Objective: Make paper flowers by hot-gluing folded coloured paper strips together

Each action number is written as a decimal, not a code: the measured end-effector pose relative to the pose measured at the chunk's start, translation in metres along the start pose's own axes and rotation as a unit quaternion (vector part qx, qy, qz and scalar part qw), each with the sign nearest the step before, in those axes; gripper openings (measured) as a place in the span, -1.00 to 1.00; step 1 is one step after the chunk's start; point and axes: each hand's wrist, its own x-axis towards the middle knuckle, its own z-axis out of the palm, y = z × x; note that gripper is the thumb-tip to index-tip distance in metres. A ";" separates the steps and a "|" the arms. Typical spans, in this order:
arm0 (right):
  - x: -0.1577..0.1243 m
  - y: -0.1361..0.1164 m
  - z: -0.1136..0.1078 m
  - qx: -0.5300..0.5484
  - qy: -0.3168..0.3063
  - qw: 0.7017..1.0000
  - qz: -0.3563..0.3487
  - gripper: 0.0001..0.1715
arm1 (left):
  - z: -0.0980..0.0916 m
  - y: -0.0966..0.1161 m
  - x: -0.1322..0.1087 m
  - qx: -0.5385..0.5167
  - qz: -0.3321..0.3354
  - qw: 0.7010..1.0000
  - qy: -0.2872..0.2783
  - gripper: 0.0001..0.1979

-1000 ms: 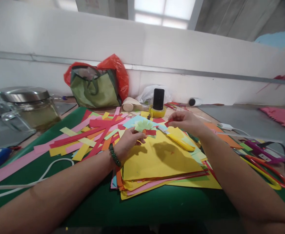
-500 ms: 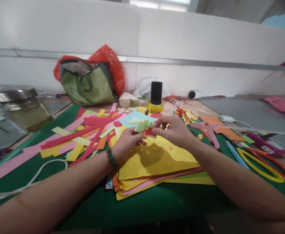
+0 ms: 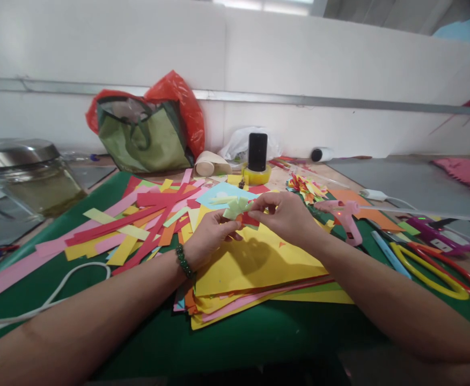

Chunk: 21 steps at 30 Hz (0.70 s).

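My left hand (image 3: pixel 208 236) pinches a small pale green folded paper piece (image 3: pixel 235 207) with a red paper bit (image 3: pixel 248 219) under it. My right hand (image 3: pixel 285 214) meets it from the right, its fingers closed on the same red and green paper. Both hands hover above a stack of yellow paper sheets (image 3: pixel 255 265) lying on a green mat (image 3: pixel 235 338). A green bead bracelet (image 3: pixel 184 261) is on my left wrist.
Loose coloured paper strips (image 3: pixel 138 225) lie left of the stack. A pink glue gun (image 3: pixel 342 214), scissors (image 3: pixel 436 271) and cables are at the right. A phone on a tape roll (image 3: pixel 257 161), a green bag (image 3: pixel 146 136) and a glass jar (image 3: pixel 29 174) stand behind.
My right hand came in from the right and closed on the paper piece held by my left hand. The view tilted down, bringing the glue gun into sight.
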 end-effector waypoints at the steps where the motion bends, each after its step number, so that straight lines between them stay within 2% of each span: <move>1: 0.000 0.000 0.000 -0.009 0.003 1.000 -0.004 -0.92 | 0.000 0.000 0.000 0.001 0.001 1.000 -0.001 -0.93; 21: -0.002 -0.008 0.002 -0.084 0.000 0.996 0.036 -0.89 | -0.001 -0.002 0.000 0.001 0.031 0.999 -0.029 -0.87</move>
